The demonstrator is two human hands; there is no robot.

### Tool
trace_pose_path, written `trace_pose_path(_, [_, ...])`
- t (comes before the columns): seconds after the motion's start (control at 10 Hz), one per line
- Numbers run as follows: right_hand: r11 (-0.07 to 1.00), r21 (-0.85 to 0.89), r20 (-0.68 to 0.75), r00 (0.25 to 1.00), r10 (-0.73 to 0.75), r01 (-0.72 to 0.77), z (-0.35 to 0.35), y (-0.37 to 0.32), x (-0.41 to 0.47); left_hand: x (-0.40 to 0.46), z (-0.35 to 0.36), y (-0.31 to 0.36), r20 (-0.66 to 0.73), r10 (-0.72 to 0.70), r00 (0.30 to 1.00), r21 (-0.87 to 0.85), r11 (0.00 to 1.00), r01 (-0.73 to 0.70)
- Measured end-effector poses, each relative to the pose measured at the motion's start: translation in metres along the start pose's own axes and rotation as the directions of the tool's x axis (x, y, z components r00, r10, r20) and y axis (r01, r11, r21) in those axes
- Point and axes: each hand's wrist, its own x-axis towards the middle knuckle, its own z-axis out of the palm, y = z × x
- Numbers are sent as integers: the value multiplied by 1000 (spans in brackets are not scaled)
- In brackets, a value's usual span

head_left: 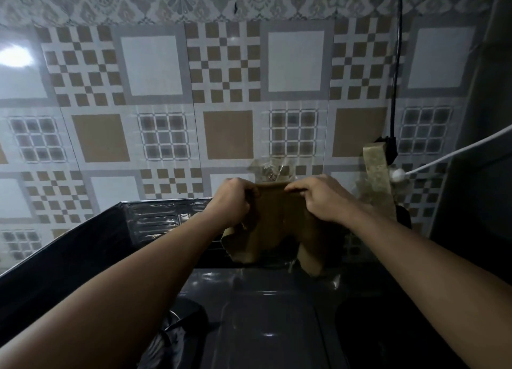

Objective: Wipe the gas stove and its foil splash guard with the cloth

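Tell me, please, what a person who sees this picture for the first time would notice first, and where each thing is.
First come the two bare hands in the middle, the left hand and the right hand, each gripping the top edge of a brown cloth that hangs between them. Behind them the patterned tile wall fills the upper picture, with a bright light reflection at its left edge. Below lie the shiny foil splash guard and the dark gas stove.

Head camera looks forward, near tiled wall (227, 97).
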Motion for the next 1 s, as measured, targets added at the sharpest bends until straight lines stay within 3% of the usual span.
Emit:
trace_pose_path(0.1, [994, -110, -96, 995, 10, -20, 7, 1, 17, 17, 7, 2, -90, 29, 995, 70, 997, -23])
trace_pose_path(0.2, [985, -168, -114, 993, 23, -42, 25, 2, 24, 30, 19, -1, -100, 77, 992, 255, 966, -49])
trace_pose_path(0.3, [992, -44, -24, 992, 120, -121, 54, 10, 22, 32, 40, -8, 0, 17, 1000, 383, 924, -16])
trace_pose_path(0.5, [981, -31, -2, 981, 192, -192, 72, 15, 14, 23, 66, -32, 246, -180, 952, 369, 926, 80])
trace_pose_path(0.7, [969, 3, 212, 947, 241, -248, 61, 10, -2, 3, 54, -42, 414, -189, 890, 249, 964, 89])
trace_pose_path(1.0, [961, -22, 188, 943, 276, -277, 29, -30, -41, -48, 12, -35, 359, -177, 916, 273, 959, 78])
